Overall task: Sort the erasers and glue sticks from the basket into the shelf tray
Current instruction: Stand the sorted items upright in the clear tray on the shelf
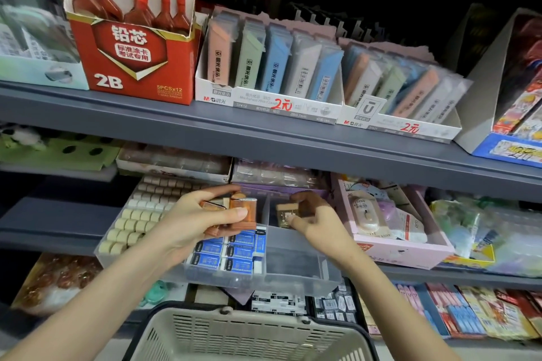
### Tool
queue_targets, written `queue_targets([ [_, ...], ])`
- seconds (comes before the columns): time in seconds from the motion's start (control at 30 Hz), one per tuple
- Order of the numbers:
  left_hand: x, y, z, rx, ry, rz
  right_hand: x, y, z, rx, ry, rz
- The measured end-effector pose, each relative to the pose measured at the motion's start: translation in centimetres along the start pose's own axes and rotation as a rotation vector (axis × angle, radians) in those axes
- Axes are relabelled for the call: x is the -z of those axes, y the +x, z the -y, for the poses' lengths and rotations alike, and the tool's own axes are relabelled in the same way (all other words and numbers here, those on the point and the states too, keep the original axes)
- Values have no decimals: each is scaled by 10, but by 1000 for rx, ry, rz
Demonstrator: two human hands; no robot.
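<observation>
A clear, compartmented shelf tray (293,281) holds rows of cream glue sticks (132,223) on its left and flat-packed blue-sleeved erasers (231,255) in its middle section. The left hand (190,220) grips several orange-brown erasers (243,209) above these, and the right hand (316,220) pinches a single eraser (286,214) over the right compartment. The beige slotted basket (249,337) sits below.

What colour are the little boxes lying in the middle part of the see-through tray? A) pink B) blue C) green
B: blue erasers fill the middle part of the clear tray, just below the left hand holding orange erasers.
</observation>
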State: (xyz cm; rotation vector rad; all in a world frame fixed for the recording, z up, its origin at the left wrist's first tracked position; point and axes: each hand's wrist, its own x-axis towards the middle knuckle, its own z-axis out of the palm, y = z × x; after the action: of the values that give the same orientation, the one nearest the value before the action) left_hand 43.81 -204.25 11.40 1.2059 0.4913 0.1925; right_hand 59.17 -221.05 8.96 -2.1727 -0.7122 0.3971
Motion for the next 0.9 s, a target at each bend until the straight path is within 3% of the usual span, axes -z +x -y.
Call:
queue_targets([
  [0.17,0,3,3,7,-10,-11,1,4,4,17,-62,-122],
  [0.43,0,1,2,1,32,27,-12,17,21,-74,-176,-43],
  [0.63,-1,2,6,-23,37,24,-13,23,16,-129,-35,-64],
  [0.83,-3,0,8,-64,140,5,-21,36,12,-133,-446,-41],
  [0.9,-4,-1,9,-85,172,-12,-20,28,16,-119,-487,-118],
])
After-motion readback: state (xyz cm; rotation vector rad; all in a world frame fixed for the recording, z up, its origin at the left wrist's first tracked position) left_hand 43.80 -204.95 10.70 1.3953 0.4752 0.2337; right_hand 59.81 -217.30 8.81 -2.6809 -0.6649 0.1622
